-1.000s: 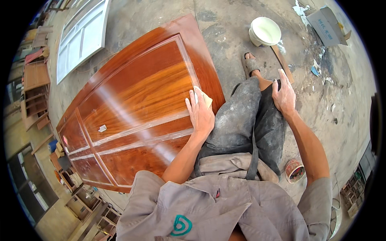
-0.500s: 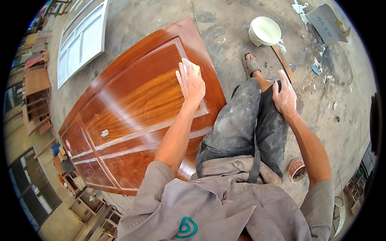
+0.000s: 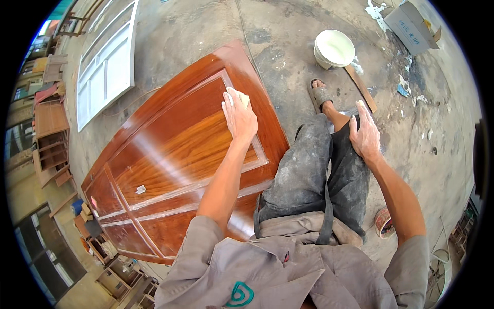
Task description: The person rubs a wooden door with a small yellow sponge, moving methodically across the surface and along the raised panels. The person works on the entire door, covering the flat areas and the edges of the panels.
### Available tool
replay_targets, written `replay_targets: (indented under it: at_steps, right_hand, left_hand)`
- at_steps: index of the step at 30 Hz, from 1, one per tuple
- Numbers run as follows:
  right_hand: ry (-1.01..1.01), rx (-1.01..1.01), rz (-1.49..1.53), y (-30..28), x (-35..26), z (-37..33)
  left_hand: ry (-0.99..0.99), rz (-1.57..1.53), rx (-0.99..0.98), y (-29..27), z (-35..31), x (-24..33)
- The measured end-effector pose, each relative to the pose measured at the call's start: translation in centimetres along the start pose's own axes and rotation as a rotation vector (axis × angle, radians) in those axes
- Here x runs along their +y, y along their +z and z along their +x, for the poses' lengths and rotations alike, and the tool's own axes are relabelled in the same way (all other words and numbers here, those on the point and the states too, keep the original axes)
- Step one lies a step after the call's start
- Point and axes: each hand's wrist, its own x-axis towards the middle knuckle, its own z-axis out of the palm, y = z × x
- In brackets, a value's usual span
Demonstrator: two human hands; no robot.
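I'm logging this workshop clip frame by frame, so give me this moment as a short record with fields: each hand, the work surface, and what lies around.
left hand: pressed flat on a pale pad, on the door's raised moulding
right hand: open, resting on the person's own knee, holding nothing
door: glossy reddish-brown panelled wood, lying flat on the concrete floor
bucket: white, round, on the floor beyond the sandalled foot
stick: flat wooden strip beside the bucket
tape roll: on the floor by the right elbow
white door: flat on the floor, far left

Only packaging around is a grey-white cardboard box (image 3: 410, 27) lying open on the concrete floor (image 3: 288, 31), far right corner, blue print on its side.
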Motion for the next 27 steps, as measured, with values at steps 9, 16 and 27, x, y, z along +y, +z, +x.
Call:
replay_targets:
  at_steps: [9, 16, 27]
  right_hand:
    - [0.031, -0.017, 0.006, -0.2, 0.1, 0.2]
    - [-0.03, -0.029, -0.012, 0.9, -0.9, 0.4]
    - [-0.002, -0.036, 0.011, 0.1, -0.9, 0.4]
  left_hand:
    - [0.073, -0.03, 0.01, 0.4, -5.1, 0.7]
    - [-0.013, -0.045, 0.013, -2.0, 4.1, 0.6]
    - [0.002, 0.015, 0.037, -2.2, 6.1, 0.9]
